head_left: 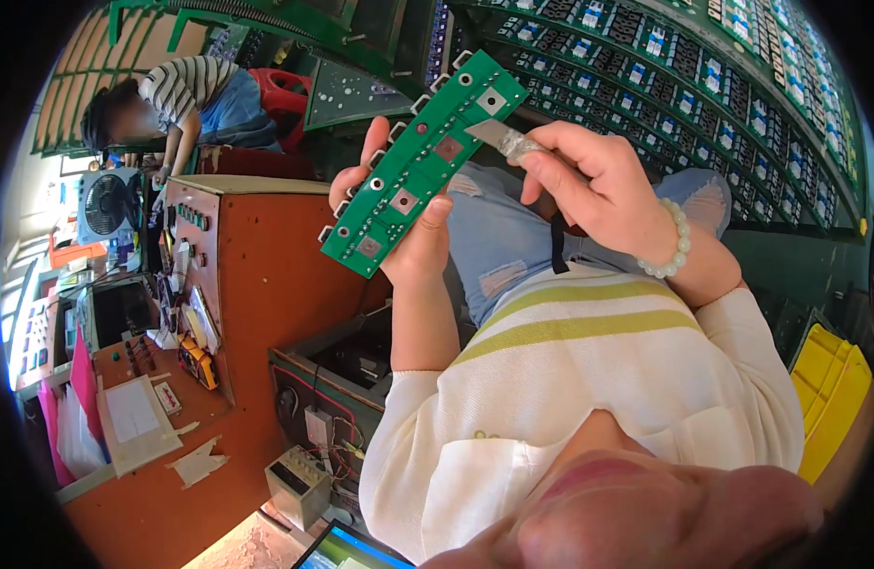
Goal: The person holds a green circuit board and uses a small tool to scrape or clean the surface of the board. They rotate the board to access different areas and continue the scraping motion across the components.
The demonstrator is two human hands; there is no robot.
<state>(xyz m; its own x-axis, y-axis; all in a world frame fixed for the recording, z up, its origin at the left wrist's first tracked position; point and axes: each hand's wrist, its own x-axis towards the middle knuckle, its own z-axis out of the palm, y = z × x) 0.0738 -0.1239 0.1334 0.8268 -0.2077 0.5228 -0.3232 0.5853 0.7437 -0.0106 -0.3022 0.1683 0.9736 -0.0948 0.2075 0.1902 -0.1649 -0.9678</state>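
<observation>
A long green circuit board (387, 204) is gripped along its lower edge by my left hand (420, 237), the thumb on its face and fingers behind it. Metal brackets line its left edge, and square pads with holes run along its face. My right hand (598, 190), with a pale bead bracelet (681, 242) at the wrist, pinches a short knife blade (498, 137) whose grip end looks wrapped in clear tape. The blade's tip lies over the board's right edge, near a square pad; whether it touches the board I cannot tell.
Racks of green circuit boards (645, 81) stand beyond my knees. To the left are an orange-brown wooden cabinet (285, 247), a yellow multimeter (198, 363) and a fan (107, 204). Farther off, a person in a striped shirt (185, 90) leans over a bench. A yellow bin (828, 398) sits at right.
</observation>
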